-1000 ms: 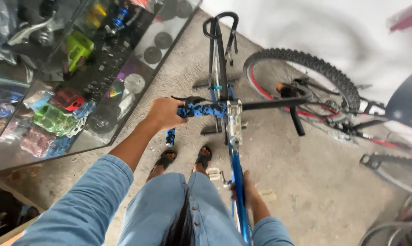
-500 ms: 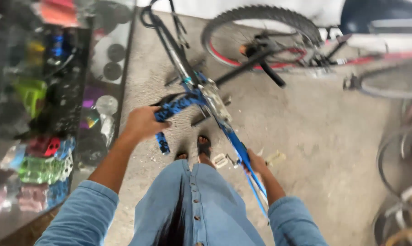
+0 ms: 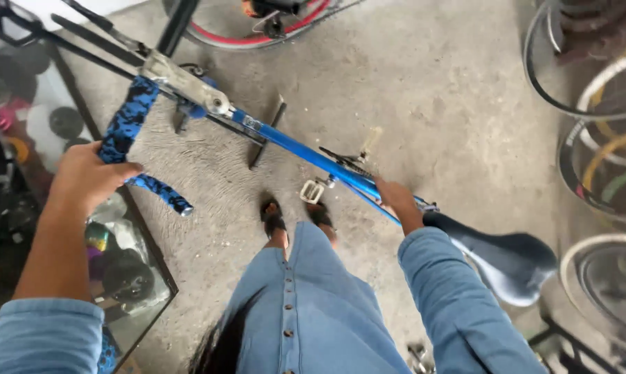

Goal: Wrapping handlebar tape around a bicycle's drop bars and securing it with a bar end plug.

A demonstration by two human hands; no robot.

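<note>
A blue bicycle frame (image 3: pixel 306 154) runs slantwise in front of me, from its stem at upper left to a dark saddle (image 3: pixel 508 257) at lower right. My left hand (image 3: pixel 86 179) grips the drop handlebar (image 3: pixel 126 131), which is wrapped in blue-and-black tape. My right hand (image 3: pixel 396 201) holds the blue frame tube just ahead of the saddle. A silver pedal (image 3: pixel 311 191) hangs below the tube, above my sandalled feet (image 3: pixel 292 216). I wear a long denim garment with buttons.
A glass display case (image 3: pixel 129 277) with bike parts stands at my left. A red-framed bike's wheel (image 3: pixel 257 28) lies at the top. Several bare rims (image 3: pixel 593 138) lean at the right. Concrete floor (image 3: pixel 431 90) lies between them.
My view has swung downward and to the right. The bike now lies more slanted across the frame, its saddle has come into sight, and both hands keep their grip.
</note>
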